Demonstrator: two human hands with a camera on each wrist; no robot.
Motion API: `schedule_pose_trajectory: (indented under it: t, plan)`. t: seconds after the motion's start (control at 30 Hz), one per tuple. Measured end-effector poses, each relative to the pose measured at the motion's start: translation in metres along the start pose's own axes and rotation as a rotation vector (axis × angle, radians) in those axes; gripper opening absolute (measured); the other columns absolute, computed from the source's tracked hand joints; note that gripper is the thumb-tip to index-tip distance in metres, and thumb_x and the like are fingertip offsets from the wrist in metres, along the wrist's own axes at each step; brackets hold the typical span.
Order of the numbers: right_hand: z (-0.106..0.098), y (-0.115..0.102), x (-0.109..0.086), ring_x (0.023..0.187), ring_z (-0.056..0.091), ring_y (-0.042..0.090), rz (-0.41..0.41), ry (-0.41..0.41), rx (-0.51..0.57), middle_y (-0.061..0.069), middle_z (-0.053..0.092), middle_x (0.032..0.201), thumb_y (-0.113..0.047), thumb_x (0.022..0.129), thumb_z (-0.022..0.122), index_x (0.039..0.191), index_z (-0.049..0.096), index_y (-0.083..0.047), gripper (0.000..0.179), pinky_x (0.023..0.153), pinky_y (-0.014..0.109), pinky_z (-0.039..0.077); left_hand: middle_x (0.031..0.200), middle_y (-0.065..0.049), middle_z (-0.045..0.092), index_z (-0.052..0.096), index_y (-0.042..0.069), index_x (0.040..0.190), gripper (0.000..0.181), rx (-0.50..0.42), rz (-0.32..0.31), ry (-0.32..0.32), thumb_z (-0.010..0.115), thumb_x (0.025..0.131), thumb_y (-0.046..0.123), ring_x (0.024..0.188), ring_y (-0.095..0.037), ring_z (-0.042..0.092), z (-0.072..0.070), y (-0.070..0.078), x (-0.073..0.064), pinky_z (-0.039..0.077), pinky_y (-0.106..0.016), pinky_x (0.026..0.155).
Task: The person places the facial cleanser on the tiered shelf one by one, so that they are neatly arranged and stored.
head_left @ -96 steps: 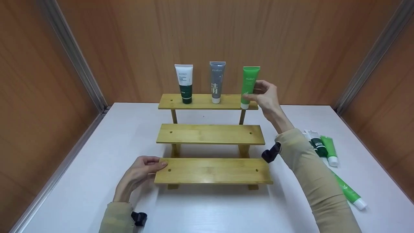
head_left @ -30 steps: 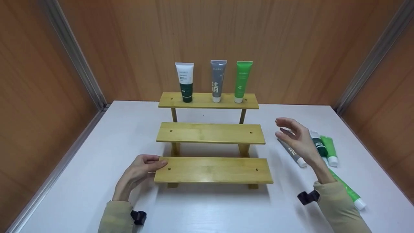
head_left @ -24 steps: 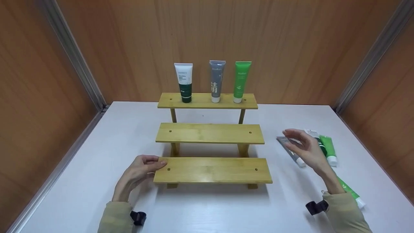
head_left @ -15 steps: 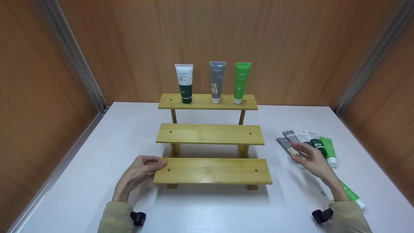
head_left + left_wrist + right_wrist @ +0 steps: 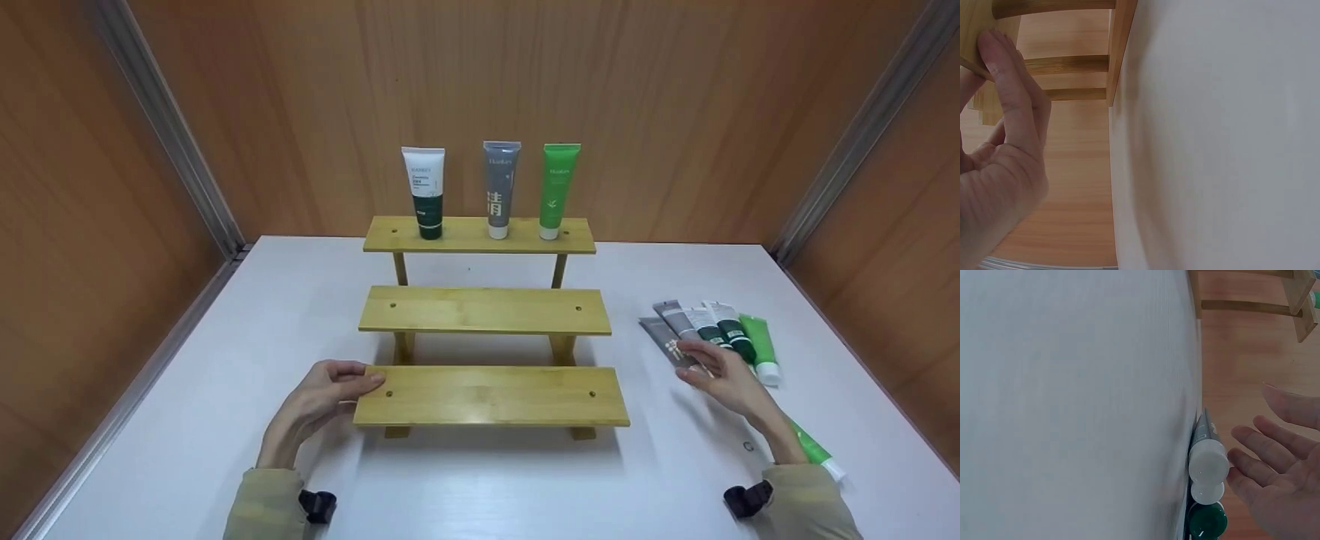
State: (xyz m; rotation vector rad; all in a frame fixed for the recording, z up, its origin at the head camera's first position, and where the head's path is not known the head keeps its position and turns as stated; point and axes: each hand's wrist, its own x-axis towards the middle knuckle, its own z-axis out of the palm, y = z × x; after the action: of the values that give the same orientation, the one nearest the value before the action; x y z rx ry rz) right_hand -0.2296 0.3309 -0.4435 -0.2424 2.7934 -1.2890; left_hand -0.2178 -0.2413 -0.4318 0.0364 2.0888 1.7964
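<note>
A three-step wooden display stand (image 5: 491,395) occupies the middle of the table. My left hand (image 5: 315,405) pinches the left end of its lowest step, thumb on top; the left wrist view shows fingers (image 5: 1013,107) under the board. On the top step stand a white and dark-green tube (image 5: 426,180), a grey tube (image 5: 500,187) and a green tube (image 5: 559,187), caps down. At the right, my right hand (image 5: 727,382) hovers over a lying grey tube (image 5: 660,337), fingers spread and holding nothing. The right wrist view shows its fingers beside the white cap (image 5: 1208,464).
Beside that grey tube lie another grey tube (image 5: 675,319), two white and dark-green tubes (image 5: 731,330) and a green tube (image 5: 761,349). A further green tube (image 5: 814,450) is partly behind the right forearm. Wooden panels (image 5: 480,90) enclose the white table (image 5: 292,300).
My right hand has let go of the green tube, which now stands on the top step. It has moved right and down to the lying tubes. The left hand keeps its hold.
</note>
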Motion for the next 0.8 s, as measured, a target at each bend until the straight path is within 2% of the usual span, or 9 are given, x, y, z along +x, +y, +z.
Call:
schedule_pose_trajectory:
  t: [0.27,0.57,0.63,0.7,0.8]
  plan:
    - [0.0007,0.0049,0.0025,0.142,0.039,0.049,0.012,-0.057,-0.033,0.032,0.046,0.149,-0.018,0.099,0.064,0.144,0.044,0.010,0.056,0.113,0.052,0.041,0.094,0.003,0.074,0.065,-0.004,0.113,0.033,-0.026,0.021,-0.015,0.072,0.094,0.022,0.087,-0.010,0.072,-0.0012,-0.0024,0.0003,0.061,-0.026,0.077]
    - [0.0015,0.0059,0.0031,0.140,0.043,0.050,-0.007,-0.068,-0.051,0.033,0.047,0.147,-0.014,0.099,0.064,0.142,0.046,0.011,0.054,0.112,0.056,0.041,0.093,0.003,0.074,0.066,-0.003,0.111,0.030,-0.026,0.032,-0.023,0.072,0.094,0.022,0.087,-0.010,0.072,-0.0018,-0.0017,-0.0001,0.061,-0.026,0.076]
    - [0.0004,0.0062,0.0031,0.139,0.044,0.049,-0.007,-0.069,-0.059,0.032,0.048,0.147,-0.013,0.099,0.064,0.142,0.047,0.011,0.052,0.110,0.049,0.046,0.094,0.003,0.074,0.066,-0.003,0.112,0.031,-0.026,0.029,-0.020,0.072,0.094,0.022,0.087,-0.011,0.072,-0.0016,-0.0014,-0.0002,0.061,-0.026,0.077]
    - [-0.0008,0.0065,0.0018,0.139,0.045,0.048,-0.006,-0.073,-0.053,0.031,0.049,0.147,-0.013,0.099,0.064,0.141,0.049,0.010,0.050,0.106,0.033,0.051,0.094,0.003,0.074,0.065,-0.003,0.113,0.032,-0.026,0.027,-0.019,0.072,0.094,0.022,0.088,-0.011,0.072,-0.0014,-0.0012,-0.0005,0.061,-0.026,0.077]
    - [-0.0027,0.0070,-0.0011,0.139,0.045,0.048,-0.009,-0.086,-0.045,0.030,0.051,0.146,-0.011,0.099,0.063,0.140,0.051,0.008,0.047,0.095,0.011,0.048,0.095,0.002,0.074,0.064,-0.005,0.115,0.035,-0.027,0.022,-0.019,0.072,0.094,0.023,0.089,-0.011,0.072,-0.0011,-0.0007,-0.0006,0.061,-0.026,0.078]
